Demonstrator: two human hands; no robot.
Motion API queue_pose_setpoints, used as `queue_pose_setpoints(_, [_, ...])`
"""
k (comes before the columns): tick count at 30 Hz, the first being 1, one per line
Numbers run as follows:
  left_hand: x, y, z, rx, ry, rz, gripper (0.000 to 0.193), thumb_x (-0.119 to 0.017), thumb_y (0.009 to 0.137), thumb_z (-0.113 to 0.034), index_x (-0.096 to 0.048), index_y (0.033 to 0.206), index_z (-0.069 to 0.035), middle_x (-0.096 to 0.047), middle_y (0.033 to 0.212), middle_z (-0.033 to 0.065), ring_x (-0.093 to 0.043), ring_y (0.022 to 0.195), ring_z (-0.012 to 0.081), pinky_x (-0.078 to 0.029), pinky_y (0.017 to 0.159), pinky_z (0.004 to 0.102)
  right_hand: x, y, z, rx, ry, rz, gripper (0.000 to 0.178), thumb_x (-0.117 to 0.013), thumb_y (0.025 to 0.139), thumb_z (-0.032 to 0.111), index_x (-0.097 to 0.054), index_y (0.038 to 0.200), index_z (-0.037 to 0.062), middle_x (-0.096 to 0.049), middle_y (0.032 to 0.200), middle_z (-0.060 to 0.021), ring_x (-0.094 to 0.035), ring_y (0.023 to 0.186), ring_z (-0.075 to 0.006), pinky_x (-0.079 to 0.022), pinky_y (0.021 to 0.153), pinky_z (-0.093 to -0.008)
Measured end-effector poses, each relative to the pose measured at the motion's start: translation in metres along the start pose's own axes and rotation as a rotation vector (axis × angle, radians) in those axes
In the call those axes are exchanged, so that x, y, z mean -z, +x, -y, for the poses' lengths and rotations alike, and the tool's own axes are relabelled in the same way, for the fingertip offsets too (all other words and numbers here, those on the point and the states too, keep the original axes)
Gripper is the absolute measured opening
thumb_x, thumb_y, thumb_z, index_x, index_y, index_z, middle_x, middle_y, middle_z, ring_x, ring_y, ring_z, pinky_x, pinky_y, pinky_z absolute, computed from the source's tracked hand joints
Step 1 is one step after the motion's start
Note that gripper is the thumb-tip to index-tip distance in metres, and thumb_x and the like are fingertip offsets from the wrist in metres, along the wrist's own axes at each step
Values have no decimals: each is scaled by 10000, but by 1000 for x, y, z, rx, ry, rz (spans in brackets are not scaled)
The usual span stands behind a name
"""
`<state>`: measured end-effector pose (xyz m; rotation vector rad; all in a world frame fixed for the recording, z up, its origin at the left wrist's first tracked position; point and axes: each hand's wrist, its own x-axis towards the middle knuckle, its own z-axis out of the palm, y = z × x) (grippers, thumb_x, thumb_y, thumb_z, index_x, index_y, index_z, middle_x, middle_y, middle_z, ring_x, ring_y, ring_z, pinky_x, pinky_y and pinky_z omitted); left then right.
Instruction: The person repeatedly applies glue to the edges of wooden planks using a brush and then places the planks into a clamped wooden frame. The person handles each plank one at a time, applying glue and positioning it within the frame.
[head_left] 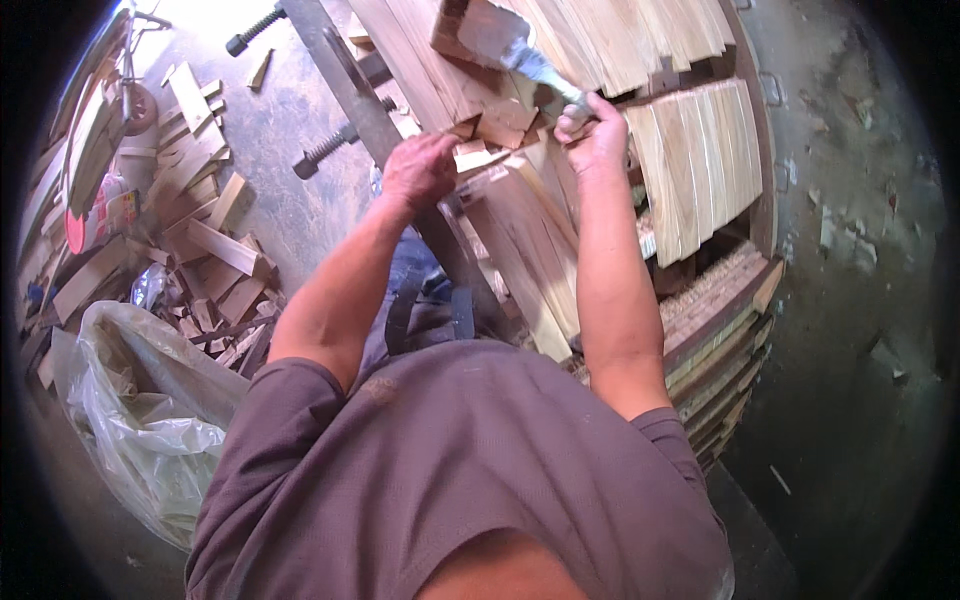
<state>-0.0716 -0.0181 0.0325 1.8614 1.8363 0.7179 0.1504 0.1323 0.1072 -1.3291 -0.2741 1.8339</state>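
Note:
My right hand (597, 135) is closed round the handle of a brush (545, 72) smeared with whitish, glue-like stuff. The brush head lies at an open brown container (449, 28) with white matter in it; where the bristles end is hard to make out. To its left, my left hand (422, 170) has its fingers curled at the end of a small wooden piece (465, 127), beside a dark metal bar. Wooden strips (525, 225) lie side by side below and between my hands, some of them hidden by my right forearm.
Rows of pale wooden strips (697, 165) lie on a stacked wooden frame (725, 312) at right. A long metal bar (345, 95) with threaded screws (325, 150) runs left of the work. Offcuts (205, 245) and a clear plastic bag (150, 400) are on the floor at left.

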Motion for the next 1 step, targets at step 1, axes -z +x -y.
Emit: queue_pose_setpoints(1, [-3, -2, 3, -6, -3, 29, 276, -607, 805, -151, -675, 1067, -97, -701, 934, 164, -671, 921, 339, -530, 860, 436, 11, -9, -2, 3, 5, -22, 238, -530, 970, 247, -579, 1027, 21, -596, 702, -100, -536, 529, -242, -370, 472, -363])
